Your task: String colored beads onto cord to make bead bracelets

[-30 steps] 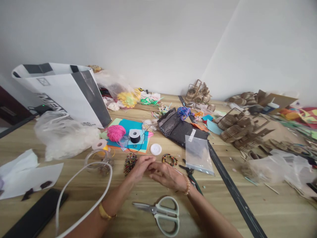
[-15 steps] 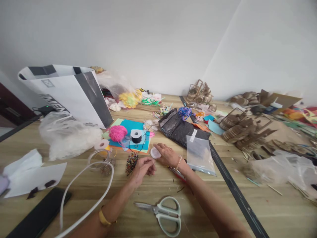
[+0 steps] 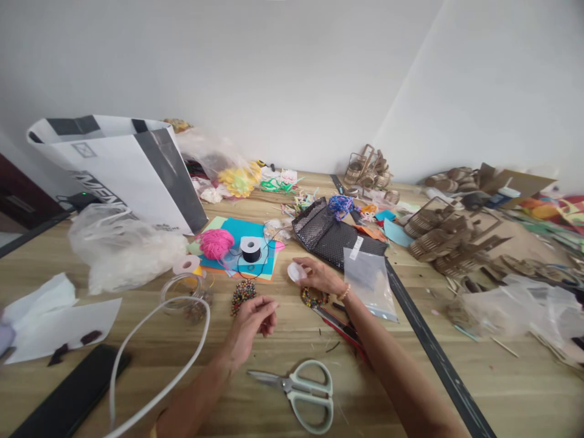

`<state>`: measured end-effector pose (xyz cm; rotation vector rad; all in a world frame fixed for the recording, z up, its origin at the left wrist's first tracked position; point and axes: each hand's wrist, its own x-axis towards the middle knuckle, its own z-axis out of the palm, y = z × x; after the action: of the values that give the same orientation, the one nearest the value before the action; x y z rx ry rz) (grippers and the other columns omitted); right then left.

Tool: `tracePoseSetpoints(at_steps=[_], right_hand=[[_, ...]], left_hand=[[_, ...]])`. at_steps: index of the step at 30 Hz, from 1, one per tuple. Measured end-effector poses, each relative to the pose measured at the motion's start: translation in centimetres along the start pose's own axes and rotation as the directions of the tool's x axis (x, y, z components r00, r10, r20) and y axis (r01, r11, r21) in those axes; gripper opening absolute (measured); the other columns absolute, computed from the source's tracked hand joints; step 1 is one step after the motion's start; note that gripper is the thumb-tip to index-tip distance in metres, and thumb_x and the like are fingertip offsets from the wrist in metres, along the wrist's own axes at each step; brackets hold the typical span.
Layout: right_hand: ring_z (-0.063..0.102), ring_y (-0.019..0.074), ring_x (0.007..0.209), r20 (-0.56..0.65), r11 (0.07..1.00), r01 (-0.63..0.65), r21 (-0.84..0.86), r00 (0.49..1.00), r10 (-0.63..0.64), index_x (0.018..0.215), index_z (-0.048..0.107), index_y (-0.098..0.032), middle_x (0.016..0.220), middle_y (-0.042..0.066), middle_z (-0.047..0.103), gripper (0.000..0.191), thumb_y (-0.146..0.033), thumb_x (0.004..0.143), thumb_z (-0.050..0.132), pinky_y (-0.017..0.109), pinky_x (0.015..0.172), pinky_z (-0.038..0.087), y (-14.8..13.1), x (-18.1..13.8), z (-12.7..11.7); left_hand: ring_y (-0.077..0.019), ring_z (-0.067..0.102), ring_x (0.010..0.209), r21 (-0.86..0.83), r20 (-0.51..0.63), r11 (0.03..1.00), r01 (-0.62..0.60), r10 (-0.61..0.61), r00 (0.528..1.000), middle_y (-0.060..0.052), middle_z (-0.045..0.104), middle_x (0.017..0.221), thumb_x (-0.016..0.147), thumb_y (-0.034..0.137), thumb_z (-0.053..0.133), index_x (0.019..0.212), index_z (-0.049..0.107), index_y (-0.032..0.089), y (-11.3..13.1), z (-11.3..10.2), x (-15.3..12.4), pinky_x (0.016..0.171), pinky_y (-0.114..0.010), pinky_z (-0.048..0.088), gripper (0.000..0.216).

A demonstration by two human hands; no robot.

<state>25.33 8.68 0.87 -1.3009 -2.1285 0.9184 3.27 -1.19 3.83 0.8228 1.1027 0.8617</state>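
Note:
My right hand [image 3: 316, 275] reaches forward over the wooden table and its fingers close on a small white round lid [image 3: 295, 271], lifted slightly. Just below that hand lies a bracelet of coloured beads [image 3: 312, 297]. My left hand [image 3: 252, 317] hovers nearer to me with fingertips pinched together; what they hold is too small to make out. A strand of dark mixed beads [image 3: 241, 293] lies just beyond the left hand. A spool of black cord [image 3: 250, 248] sits on blue paper [image 3: 237, 234] next to a pink yarn ball [image 3: 214, 243].
Pale green scissors [image 3: 301, 391] lie near me. Red-handled pliers [image 3: 337, 322] lie under my right forearm. A clear zip bag [image 3: 367, 283], a black mesh pouch [image 3: 323, 234], a glass jar [image 3: 185, 294], a white tube [image 3: 155, 359], a shopping bag [image 3: 123, 170] and cardboard models [image 3: 447, 240] crowd the table.
My right hand left my left hand, reached forward to the white lid and picked it up. The bead bracelet is uncovered again. My left hand stayed pinched and drew back slightly.

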Motion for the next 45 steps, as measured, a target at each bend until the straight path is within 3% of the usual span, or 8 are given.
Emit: tracePoseSetpoints(at_steps=[6, 16, 22, 27, 32, 36, 41, 45], right_hand=[[0.054, 0.0228, 0.107, -0.083, 0.994, -0.014, 0.106, 0.996, 0.023, 0.127, 0.049, -0.017, 0.124, 0.011, 0.051, 0.062, -0.014, 0.068, 0.067, 0.037, 0.085, 0.05, 1.4, -0.2, -0.6], [0.051, 0.0247, 0.109, -0.276, 0.964, 0.151, -0.218, 0.938, -0.209, 0.128, 0.042, -0.017, 0.12, 0.013, 0.048, 0.055, -0.007, 0.074, 0.053, 0.042, 0.094, 0.045, 0.8, 0.2, -1.0], [0.047, 0.0246, 0.118, -0.297, 0.928, 0.215, -0.304, 0.904, -0.307, 0.132, 0.037, -0.022, 0.128, 0.011, 0.043, 0.057, -0.01, 0.078, 0.053, 0.041, 0.099, 0.043, -0.8, 0.0, -1.6], [0.044, 0.0248, 0.123, -0.281, 0.893, 0.257, -0.37, 0.885, -0.371, 0.134, 0.035, -0.024, 0.134, 0.011, 0.038, 0.057, -0.011, 0.081, 0.052, 0.042, 0.099, 0.043, -2.5, -0.4, -1.4], [0.042, 0.0249, 0.125, -0.184, 0.872, 0.306, -0.381, 0.9, -0.396, 0.135, 0.033, -0.026, 0.138, 0.01, 0.035, 0.057, -0.008, 0.083, 0.047, 0.044, 0.1, 0.042, -5.1, -1.2, -1.0], [0.04, 0.025, 0.127, -0.088, 0.857, 0.361, -0.367, 0.904, -0.419, 0.135, 0.034, -0.027, 0.141, 0.009, 0.033, 0.055, -0.008, 0.084, 0.045, 0.045, 0.101, 0.04, -7.5, -2.1, -0.6], [0.039, 0.0242, 0.127, -0.017, 0.814, 0.419, -0.401, 0.886, -0.464, 0.132, 0.039, -0.024, 0.142, 0.009, 0.034, 0.05, -0.009, 0.085, 0.044, 0.043, 0.102, 0.04, -9.3, -2.8, -0.2], [0.038, 0.0237, 0.127, 0.0, 0.784, 0.424, -0.454, 0.88, -0.476, 0.133, 0.038, -0.023, 0.142, 0.011, 0.033, 0.05, -0.008, 0.085, 0.04, 0.043, 0.101, 0.041, -9.3, -2.7, -0.2]], left_hand=[[-0.0061, 0.044, 0.044, 0.026, -0.014, 1.0, 0.005, -0.005, 1.0, 0.005, 0.053, 0.049, 0.058, 0.052, 0.073, 0.068, 0.057, 0.014, 0.8, -0.8, -2.6, 0.04, -0.017, 0.032, 0.043], [-0.0094, 0.046, 0.046, 0.399, 0.168, 0.917, 0.017, -0.092, 0.981, 0.001, 0.058, 0.051, 0.068, 0.055, 0.061, 0.066, 0.056, 0.016, -1.8, -3.1, -5.6, 0.046, -0.021, 0.036, 0.04], [-0.0186, 0.061, 0.069, 0.867, 0.194, 0.468, -0.17, -0.003, 0.981, -0.004, 0.068, 0.07, 0.083, 0.036, 0.048, 0.075, 0.068, 0.018, -1.3, -4.1, -6.7, 0.067, -0.028, 0.046, 0.028], [-0.0256, 0.056, 0.112, 0.879, 0.341, 0.271, -0.393, 0.219, 0.914, -0.009, 0.06, 0.125, 0.08, 0.027, 0.054, 0.106, 0.066, 0.021, 0.1, -4.1, -6.7, 0.095, -0.036, 0.044, 0.029], [-0.0245, 0.058, 0.107, 0.708, 0.168, 0.597, -0.377, 0.377, 0.911, -0.012, 0.046, 0.139, 0.082, 0.034, 0.054, 0.13, 0.051, 0.02, 0.9, -2.3, -4.0, 0.089, -0.032, 0.048, 0.049], [-0.019, 0.06, 0.088, 0.383, 0.024, 0.864, -0.327, 0.344, 0.939, -0.013, 0.056, 0.126, 0.076, 0.031, 0.061, 0.135, 0.043, 0.019, 1.5, -0.8, -1.0, 0.072, -0.027, 0.049, 0.063], [-0.0177, 0.061, 0.086, 0.185, 0.166, 0.91, -0.371, 0.344, 0.924, -0.01, 0.064, 0.108, 0.074, 0.027, 0.066, 0.129, 0.047, 0.018, 1.7, -0.1, 1.6, 0.069, -0.026, 0.049, 0.059], [-0.0138, 0.059, 0.062, 0.2, 0.153, 0.913, -0.355, 0.329, 0.932, -0.005, 0.066, 0.07, 0.078, 0.037, 0.061, 0.086, 0.064, 0.012, 1.5, 0.0, 1.7, 0.059, -0.025, 0.047, 0.026]])
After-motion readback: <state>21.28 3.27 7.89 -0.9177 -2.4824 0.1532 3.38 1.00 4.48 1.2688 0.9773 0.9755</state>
